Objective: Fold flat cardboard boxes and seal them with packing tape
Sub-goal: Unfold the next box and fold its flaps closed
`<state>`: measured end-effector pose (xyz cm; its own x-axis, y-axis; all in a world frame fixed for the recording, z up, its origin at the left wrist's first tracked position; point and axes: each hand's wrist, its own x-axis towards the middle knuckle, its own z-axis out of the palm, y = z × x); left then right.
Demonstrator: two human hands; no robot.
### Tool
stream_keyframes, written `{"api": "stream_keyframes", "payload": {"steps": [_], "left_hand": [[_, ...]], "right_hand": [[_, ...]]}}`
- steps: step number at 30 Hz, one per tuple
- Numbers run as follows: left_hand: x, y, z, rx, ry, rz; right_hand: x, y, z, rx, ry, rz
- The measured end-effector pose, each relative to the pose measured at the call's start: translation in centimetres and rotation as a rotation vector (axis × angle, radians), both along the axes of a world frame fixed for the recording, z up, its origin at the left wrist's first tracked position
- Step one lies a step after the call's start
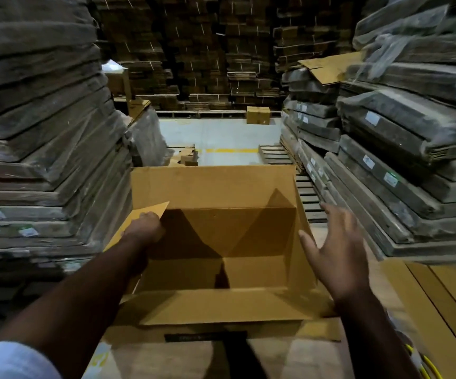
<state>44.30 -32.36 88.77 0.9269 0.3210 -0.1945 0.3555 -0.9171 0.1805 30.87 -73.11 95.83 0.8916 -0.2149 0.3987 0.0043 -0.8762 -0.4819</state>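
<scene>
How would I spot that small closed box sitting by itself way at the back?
Look down the grey concrete floor between the tall stacks of flattened cardboard, past the open brown cardboard box near the hands. At the far end, before the back pallets, stands a small closed brown cardboard box. Unlike the flat bundles around it, it is assembled and stands alone.

left hand (143, 228) fingers: hidden behind box flap (142, 218) | right hand (336, 250): motion-blurred
</scene>
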Motion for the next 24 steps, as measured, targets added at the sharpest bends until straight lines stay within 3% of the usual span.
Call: {"api": "stream_keyframes", "payload": {"steps": [2, 5, 9, 13, 17, 20, 24], "left_hand": [[-0.7, -0.1, 0.8, 0.008, -0.012, -0.038], [-1.0, 0.4, 1.7, 0.048, 0.005, -0.079], [-0.8, 1.2, 2.0, 0.047, 0.026, -0.099], [-0.2, 1.3, 1.3, 0.036, 0.042, -0.119], [0.2, 0.9, 1.0, 0.060, 0.075, -0.162], [1.6, 1.5, 0.8, -0.066, 0.185, -0.150], [2.8, 3.0, 0.8, -0.081, 0.220, -0.211]], "right_hand": [[0.7, 0.2, -0.8, 0.009, 0.253, 0.119], [1.1, 1.5, -0.7, -0.196, 0.565, 0.364], [1.1, 2.9, -0.1, -0.250, 0.972, 0.573], [-0.2, 3.4, 1.6, -0.099, 1.044, 0.623], [-0.1, 5.5, 1.7, -0.151, 1.102, 0.574], [0.1, 7.4, 0.7, -0.089, 1.153, 0.490], [0.3, 8.2, 1.1, -0.059, 1.159, 0.588]]}}
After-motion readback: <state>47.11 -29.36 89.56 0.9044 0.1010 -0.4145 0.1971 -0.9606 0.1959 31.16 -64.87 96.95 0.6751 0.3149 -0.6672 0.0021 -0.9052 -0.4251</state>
